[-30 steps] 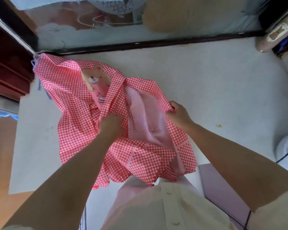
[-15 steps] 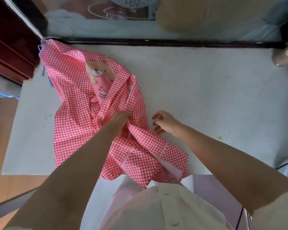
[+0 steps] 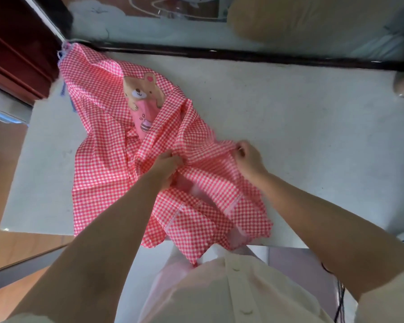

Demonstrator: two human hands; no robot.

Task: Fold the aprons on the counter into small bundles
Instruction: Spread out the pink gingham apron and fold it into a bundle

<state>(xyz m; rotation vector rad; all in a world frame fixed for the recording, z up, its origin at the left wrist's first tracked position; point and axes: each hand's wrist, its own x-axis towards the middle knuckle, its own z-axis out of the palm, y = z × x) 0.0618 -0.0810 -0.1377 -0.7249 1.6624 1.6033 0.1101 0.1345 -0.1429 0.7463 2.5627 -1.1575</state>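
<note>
Nearest the camera is the person's pale button-up shirt (image 3: 238, 297), with both bare forearms reaching forward from it over the near edge of the counter (image 3: 301, 117). The lower hem of the red-and-white checked apron (image 3: 98, 164) spills over that near edge and hangs just in front of the shirt.

A little further in, the left hand (image 3: 166, 167) sits in the middle of the apron, fingers curled and pressed together on a gathered bunch of the cloth. To its right, the right hand (image 3: 248, 157) pinches a raised fold of the apron's right side between thumb and fingertips, so a taut ridge of checked cloth runs between the two hands. A paler pink inner side of the cloth shows in the hollow just below that ridge.

Beyond the hands the apron lies crumpled on the left half of the counter, running toward the far left corner. A bear picture (image 3: 142, 92) on a pink patch shows on the upper part, partly covered by a fold. The right half of the counter is bare grey surface.

Along the far edge runs a dark strip (image 3: 266, 57), with a glossy decorated panel (image 3: 173, 22) behind it. Dark red wooden furniture (image 3: 14, 47) stands off the far left corner.
</note>
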